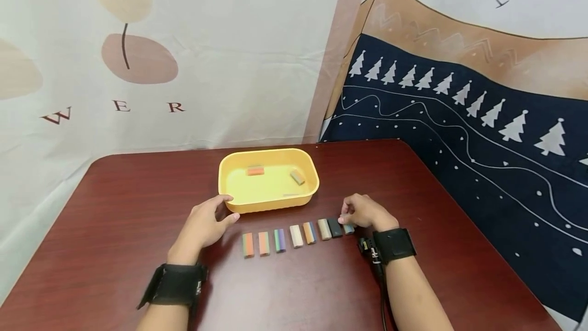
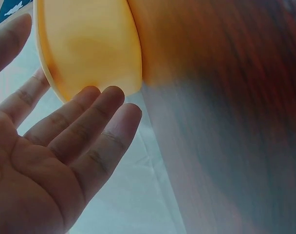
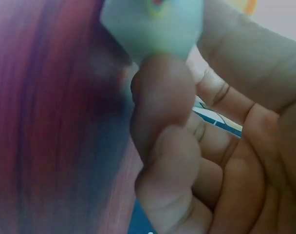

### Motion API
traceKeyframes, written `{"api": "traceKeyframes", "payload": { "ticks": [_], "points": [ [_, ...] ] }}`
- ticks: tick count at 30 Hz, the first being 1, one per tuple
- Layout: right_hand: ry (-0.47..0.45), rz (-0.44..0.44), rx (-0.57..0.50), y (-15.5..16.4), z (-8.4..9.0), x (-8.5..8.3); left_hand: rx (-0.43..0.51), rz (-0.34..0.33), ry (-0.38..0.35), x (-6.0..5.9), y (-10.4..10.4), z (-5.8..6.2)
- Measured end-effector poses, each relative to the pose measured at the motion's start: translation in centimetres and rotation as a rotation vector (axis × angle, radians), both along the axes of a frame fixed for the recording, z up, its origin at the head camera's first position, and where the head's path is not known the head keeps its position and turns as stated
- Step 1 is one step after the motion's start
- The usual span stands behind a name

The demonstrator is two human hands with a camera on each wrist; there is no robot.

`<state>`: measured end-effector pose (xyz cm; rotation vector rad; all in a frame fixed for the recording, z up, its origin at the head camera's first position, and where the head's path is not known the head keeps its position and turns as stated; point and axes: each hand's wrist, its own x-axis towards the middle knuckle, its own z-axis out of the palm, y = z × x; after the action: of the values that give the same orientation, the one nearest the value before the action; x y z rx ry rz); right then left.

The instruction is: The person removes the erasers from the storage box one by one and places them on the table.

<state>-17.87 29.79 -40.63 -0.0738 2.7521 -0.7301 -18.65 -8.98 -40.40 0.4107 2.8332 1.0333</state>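
A row of small bars [image 1: 280, 240], mostly two-toned, lies on the table. At its right end my right hand [image 1: 365, 212] pinches a grey-blue bar [image 1: 349, 229] between thumb and fingertips, right beside a black bar [image 1: 335, 228]. Close up in the right wrist view, the pinched bar [image 3: 150, 31] shows a pale, angular end with a small coloured mark. My left hand [image 1: 204, 225] is at the near left corner of a yellow plastic tub [image 1: 268, 207], index fingertip at its rim. In the left wrist view its fingers [image 2: 89, 122] are loosely extended against the tub's wall.
Inside the tub lie an orange-and-green bar [image 1: 255, 170] and a brownish bar [image 1: 297, 176], plus a pale piece by the near wall. The dark red table [image 1: 138, 203] meets a pale cloth [image 1: 229, 65] behind and a navy patterned cloth [image 1: 459, 142] on the right.
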Motion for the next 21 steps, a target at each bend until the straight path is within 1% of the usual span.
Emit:
{"api": "traceKeyframes", "payload": {
  "ticks": [2, 5, 8, 10, 13, 16, 19, 21],
  "points": [
    [0.005, 0.000, 0.003, 0.1, 0.1, 0.0, 0.002, 0.005, -0.003, 0.1, 0.0, 0.0],
    [0.042, -0.010, 0.012, 0.3, 0.5, 0.1, 0.008, 0.010, 0.000, 0.1, 0.1, 0.0],
    [0.129, -0.029, 0.001, 0.1, 1.1, 0.2, 0.012, 0.010, 0.007, 0.0, 0.2, 0.0],
    [0.199, -0.025, -0.024, -0.2, 1.7, 0.2, 0.012, 0.012, 0.007, 0.0, 0.2, 0.0],
    [0.305, 0.028, -0.052, -1.2, 2.6, 0.0, 0.018, 0.019, 0.006, 0.0, 0.2, -0.1],
    [0.378, 0.111, -0.054, -2.5, 3.7, -0.7, 0.028, 0.023, -0.001, 0.1, 0.3, -0.2],
    [0.408, 0.218, -0.026, -4.0, 5.3, -2.3, 0.032, 0.027, -0.007, 0.0, 0.3, -0.2],
    [0.400, 0.297, 0.020, -5.1, 6.4, -3.6, 0.030, 0.034, -0.015, 0.0, 0.2, -0.2]
  ]
}}
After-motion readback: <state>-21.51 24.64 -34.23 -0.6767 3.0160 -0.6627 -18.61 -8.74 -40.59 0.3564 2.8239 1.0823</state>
